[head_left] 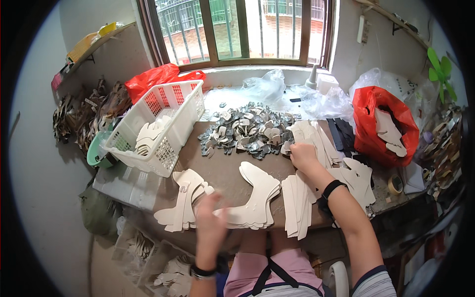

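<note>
My right hand (303, 155) reaches to the right edge of a heap of small metal buckles with pale pieces (252, 129). Its fingers are drawn together beside the nearest buckles; whether one is between them is hidden. My left hand (210, 225) is smeared by motion, low over the table between two stacks. To its left lies a stack of cream shoe-upper pieces (170, 216) with a strap and buckle (184, 189) on top. To its right, a stack of curved cream pieces (257, 193) lies flat. Long cream strips (296, 205) lie below my right hand, with more strips (314, 136) beyond it.
A white plastic basket (166, 154) with cream pieces stands at left, a red bag (363, 123) of pieces at right. More cream pieces (363, 180) and a tape roll (395, 184) lie near my right forearm. Bins (148, 277) stand below the table. A green fan (440, 74) is at far right.
</note>
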Motion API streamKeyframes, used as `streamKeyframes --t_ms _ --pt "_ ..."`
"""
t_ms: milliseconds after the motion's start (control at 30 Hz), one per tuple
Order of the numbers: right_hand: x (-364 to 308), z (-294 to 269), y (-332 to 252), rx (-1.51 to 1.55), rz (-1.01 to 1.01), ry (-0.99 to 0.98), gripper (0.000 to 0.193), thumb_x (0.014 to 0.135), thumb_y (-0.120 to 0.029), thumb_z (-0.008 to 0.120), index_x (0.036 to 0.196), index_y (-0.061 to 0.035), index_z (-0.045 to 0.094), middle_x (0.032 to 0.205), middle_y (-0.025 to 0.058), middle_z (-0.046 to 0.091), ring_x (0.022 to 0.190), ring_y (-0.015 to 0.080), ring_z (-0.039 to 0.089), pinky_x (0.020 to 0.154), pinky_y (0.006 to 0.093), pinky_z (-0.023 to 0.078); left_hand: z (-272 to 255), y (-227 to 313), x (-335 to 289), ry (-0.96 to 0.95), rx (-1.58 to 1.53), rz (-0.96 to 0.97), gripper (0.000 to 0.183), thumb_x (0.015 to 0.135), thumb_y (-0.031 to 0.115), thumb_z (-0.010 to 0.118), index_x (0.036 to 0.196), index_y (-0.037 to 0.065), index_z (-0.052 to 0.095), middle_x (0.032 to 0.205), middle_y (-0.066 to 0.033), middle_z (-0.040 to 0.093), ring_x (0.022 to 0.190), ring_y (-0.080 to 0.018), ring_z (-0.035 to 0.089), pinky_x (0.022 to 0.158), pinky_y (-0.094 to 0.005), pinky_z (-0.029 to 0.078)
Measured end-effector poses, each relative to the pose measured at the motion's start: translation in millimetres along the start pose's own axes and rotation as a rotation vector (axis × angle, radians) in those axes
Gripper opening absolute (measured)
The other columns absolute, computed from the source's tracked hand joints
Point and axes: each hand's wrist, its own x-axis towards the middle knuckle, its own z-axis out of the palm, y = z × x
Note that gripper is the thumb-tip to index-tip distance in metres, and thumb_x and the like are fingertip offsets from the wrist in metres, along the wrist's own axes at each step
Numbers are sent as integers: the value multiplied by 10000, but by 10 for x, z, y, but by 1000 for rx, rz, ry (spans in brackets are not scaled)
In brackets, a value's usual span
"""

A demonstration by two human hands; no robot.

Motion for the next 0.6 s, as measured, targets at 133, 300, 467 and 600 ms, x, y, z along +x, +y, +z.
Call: streamKeyframes --t_ms 133,300,467,600 --pt "-53 -217 -216 219 135 75 184 791 -126 659 954 -50 697 729 111 677 699 273 678 643 372 536 667 480 -406 -214 -244 73 183 844 158 686 975 33 659 775 -108 656 663 -257 650 581 -324 516" --pt "-588 -541 -88 1323 378 -83 226 825 6 608 1044 15 664 857 73 688 783 109 660 698 224 525 1344 675 -305 -315 66 -80 650 760 208 758 1257 -55 432 1019 -263 584 927 -388 592 816 -433 486" --pt "-1269 -1036 -217 1605 504 -196 232 834 24 623 1064 50 621 954 113 667 852 168 669 767 288 566 1447 519 -297 -280 4 -80 584 755 138 743 1238 -42 471 968 -221 569 866 -378 595 773 -440 491" --pt "-1705 -1367 -365 1756 644 -148 244 835 35 634 1067 43 560 955 129 663 872 184 674 740 306 579 1271 588 -333 -276 -176 29 214 829 45 642 1044 37 642 960 -169 583 840 -315 610 727 -380 489"
